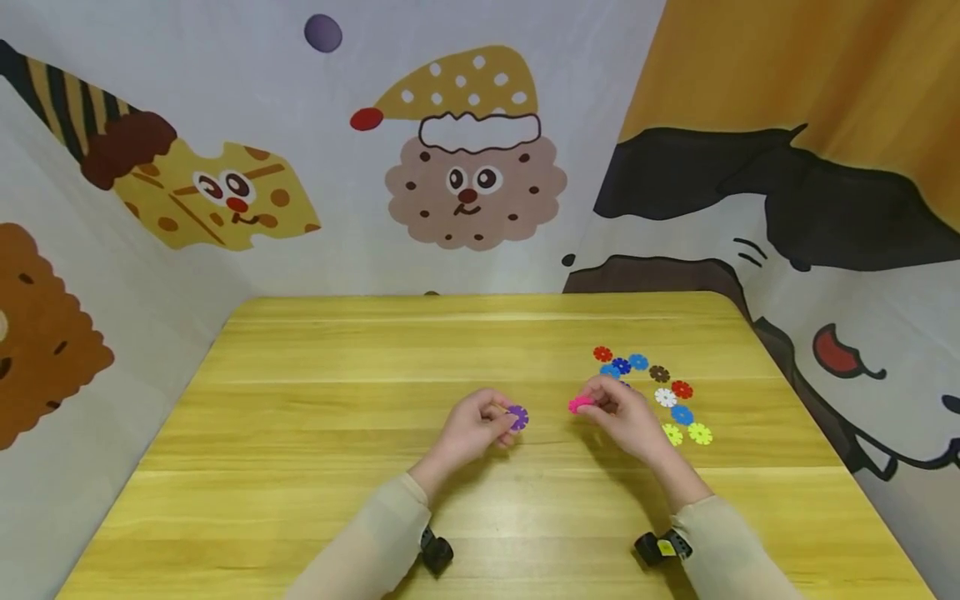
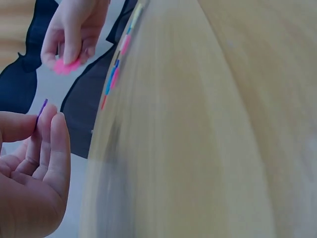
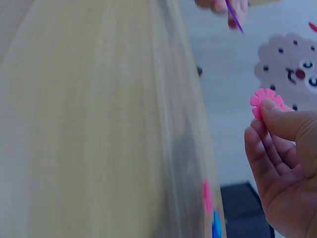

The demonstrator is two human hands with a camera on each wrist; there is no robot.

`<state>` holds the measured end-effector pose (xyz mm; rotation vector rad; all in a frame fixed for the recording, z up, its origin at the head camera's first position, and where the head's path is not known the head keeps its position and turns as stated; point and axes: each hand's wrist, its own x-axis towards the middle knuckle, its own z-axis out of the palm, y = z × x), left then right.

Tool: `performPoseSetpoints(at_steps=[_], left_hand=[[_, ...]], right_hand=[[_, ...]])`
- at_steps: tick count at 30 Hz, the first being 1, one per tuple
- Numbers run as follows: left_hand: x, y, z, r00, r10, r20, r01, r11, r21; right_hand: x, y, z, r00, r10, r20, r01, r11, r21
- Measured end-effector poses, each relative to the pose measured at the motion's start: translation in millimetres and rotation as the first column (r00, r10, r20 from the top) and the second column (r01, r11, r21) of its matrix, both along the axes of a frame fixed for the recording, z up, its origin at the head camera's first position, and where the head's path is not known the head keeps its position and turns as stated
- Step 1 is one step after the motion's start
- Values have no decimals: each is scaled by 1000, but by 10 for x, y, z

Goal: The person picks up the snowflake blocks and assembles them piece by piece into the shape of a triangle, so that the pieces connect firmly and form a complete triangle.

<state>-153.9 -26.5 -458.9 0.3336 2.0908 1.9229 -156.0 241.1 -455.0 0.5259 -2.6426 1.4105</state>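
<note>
Two beige sleeves [image 1: 367,533] reach in over the near side of the table [image 1: 525,525], each with a small black device [image 1: 437,552] strapped at the wrist. Beyond the cuffs, the left hand [image 1: 474,425] pinches a purple disc [image 1: 517,417] with a notched rim between thumb and finger; the left wrist view shows this disc nearly edge-on. To its right, the right hand [image 1: 618,415] grips a bright pink disc [image 1: 580,404] of the same notched kind, its thumb pressed on the flat face, as the right wrist view shows. Both discs are held up above the tabletop, well apart from each other, with bare wood visible between them. Just beside the right hand, more discs lie loosely scattered on the table: nearest are two yellow discs [image 1: 700,433], then a light blue disc [image 1: 682,415], a white disc [image 1: 665,397] with a red disc [image 1: 682,389] close by, a brown disc [image 1: 659,373], and farther back several blue discs [image 1: 638,362] and another red one. The fingers cover part of this group, so perhaps a pink piece or two, glimpsed blurred in the wrist views, lies there as well. Behind the table's far edge hangs a pale cloth [image 1: 337,225] printed with cartoon figures.
</note>
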Motion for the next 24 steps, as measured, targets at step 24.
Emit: performPoseSetpoints(at_steps=[24], left_hand=[[11,-69,8,998,48,-35,-46,997,56]], right_hand=[[-69,-663,36,983,128,-131,-128,992,9]])
